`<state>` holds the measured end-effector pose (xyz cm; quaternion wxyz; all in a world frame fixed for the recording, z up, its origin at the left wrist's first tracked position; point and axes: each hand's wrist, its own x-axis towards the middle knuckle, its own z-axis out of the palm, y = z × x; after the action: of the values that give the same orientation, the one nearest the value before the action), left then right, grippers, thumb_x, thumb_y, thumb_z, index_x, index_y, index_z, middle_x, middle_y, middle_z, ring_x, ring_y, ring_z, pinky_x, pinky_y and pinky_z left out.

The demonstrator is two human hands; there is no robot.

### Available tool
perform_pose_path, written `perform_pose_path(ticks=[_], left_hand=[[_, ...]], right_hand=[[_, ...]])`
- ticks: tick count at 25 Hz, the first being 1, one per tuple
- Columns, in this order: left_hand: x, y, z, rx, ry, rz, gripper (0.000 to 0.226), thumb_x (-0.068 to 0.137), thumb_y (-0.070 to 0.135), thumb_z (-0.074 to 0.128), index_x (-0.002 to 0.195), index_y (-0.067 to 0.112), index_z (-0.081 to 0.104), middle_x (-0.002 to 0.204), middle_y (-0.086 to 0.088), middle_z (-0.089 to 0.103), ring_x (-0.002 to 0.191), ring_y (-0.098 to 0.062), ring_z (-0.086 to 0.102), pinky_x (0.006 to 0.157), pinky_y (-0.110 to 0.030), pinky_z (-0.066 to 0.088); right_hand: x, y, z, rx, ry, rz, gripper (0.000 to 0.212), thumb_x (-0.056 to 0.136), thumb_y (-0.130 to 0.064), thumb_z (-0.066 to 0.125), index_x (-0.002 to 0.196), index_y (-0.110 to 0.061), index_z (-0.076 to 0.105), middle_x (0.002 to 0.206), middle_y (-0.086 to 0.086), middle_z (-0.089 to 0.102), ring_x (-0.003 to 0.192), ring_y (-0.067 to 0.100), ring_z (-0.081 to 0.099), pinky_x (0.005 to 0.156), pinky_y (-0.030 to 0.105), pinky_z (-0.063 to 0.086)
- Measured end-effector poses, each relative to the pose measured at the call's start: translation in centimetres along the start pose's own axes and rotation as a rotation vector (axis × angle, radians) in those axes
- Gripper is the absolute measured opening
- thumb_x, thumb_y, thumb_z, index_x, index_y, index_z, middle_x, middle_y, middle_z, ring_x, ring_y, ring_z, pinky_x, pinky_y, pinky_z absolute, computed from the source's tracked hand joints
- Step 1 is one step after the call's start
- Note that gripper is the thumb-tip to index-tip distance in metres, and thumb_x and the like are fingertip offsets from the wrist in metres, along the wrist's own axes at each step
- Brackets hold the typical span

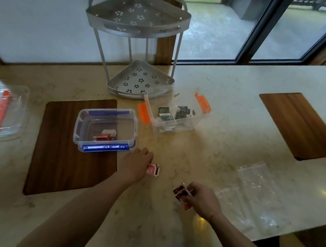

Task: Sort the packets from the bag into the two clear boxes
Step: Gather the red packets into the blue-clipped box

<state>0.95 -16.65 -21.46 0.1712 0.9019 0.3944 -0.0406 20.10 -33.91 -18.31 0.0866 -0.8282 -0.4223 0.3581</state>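
So over by the worktop's left edge we've got a clear lid (2,113) with an orange clip on it. Next along, the blue-clipped box (105,129) sits on a dark wooden mat (58,152) with a few red packets (104,136) inside. Just in front of it our left hand (135,165) is closed on a red packet (153,169) right at the worktop. The orange-clipped box (174,112), further back near the metal corner rack (140,80), holds the dark packets (179,113). Our right hand (200,199) grips a small bunch of red-and-black packets (181,192), and the empty clear bag (255,195) lies flat near the front edge to the right.
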Motion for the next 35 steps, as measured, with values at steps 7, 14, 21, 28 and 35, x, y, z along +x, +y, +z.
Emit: perform_pose_path(ticks=[7, 14, 21, 28, 35], left_hand=[[-4.0, -0.7, -0.5, -0.575, 0.025, -0.450, 0.020, 0.087, 0.030, 0.065, 0.103, 0.030, 0.054, 0.104, 0.007, 0.061, 0.093, -0.009, 0.056, 0.078, -0.026, 0.045], [-8.2, -1.3, -4.0, -0.985, 0.278, -0.704, 0.023, 0.087, 0.041, 0.067, 0.101, 0.024, 0.058, 0.098, 0.004, 0.067, 0.087, -0.010, 0.065, 0.078, -0.030, 0.056], [-9.8, -6.2, -7.8, -1.020, 0.425, -0.729, 0.015, 0.085, 0.036, 0.070, 0.095, 0.027, 0.063, 0.095, 0.002, 0.071, 0.088, -0.013, 0.068, 0.081, -0.036, 0.057], [-8.3, -12.4, -10.9, -0.958, 0.395, -0.660, 0.015, 0.085, 0.029, 0.071, 0.092, 0.025, 0.058, 0.087, 0.005, 0.069, 0.079, -0.006, 0.067, 0.066, -0.022, 0.051], [-4.0, -15.8, -12.3, -0.854, 0.278, -0.641, 0.012, 0.088, 0.025, 0.067, 0.096, 0.028, 0.058, 0.089, 0.007, 0.065, 0.083, -0.009, 0.063, 0.073, -0.028, 0.052]], right_hand=[[2.5, -3.9, -0.5, 0.061, -0.029, -0.117, 0.012, 0.081, -0.037, 0.071, 0.090, -0.029, 0.070, 0.082, -0.006, 0.073, 0.074, 0.009, 0.066, 0.066, 0.030, 0.052], [5.2, -9.6, -1.2, 0.112, -0.071, -0.359, 0.014, 0.083, -0.047, 0.066, 0.079, -0.033, 0.065, 0.074, -0.014, 0.066, 0.067, 0.002, 0.060, 0.055, 0.025, 0.044], [6.3, -16.3, -0.7, 0.173, -0.022, -0.497, 0.018, 0.088, -0.043, 0.064, 0.073, -0.034, 0.060, 0.069, -0.013, 0.063, 0.066, 0.008, 0.061, 0.060, 0.024, 0.044], [7.4, -22.1, 1.9, 0.115, 0.069, -0.470, 0.013, 0.092, -0.037, 0.058, 0.085, -0.027, 0.062, 0.073, -0.012, 0.060, 0.072, 0.009, 0.061, 0.063, 0.021, 0.042], [9.9, -25.8, 1.9, -0.041, 0.145, -0.425, 0.013, 0.094, -0.036, 0.053, 0.081, -0.035, 0.055, 0.080, -0.005, 0.068, 0.068, 0.005, 0.061, 0.062, 0.025, 0.049]])
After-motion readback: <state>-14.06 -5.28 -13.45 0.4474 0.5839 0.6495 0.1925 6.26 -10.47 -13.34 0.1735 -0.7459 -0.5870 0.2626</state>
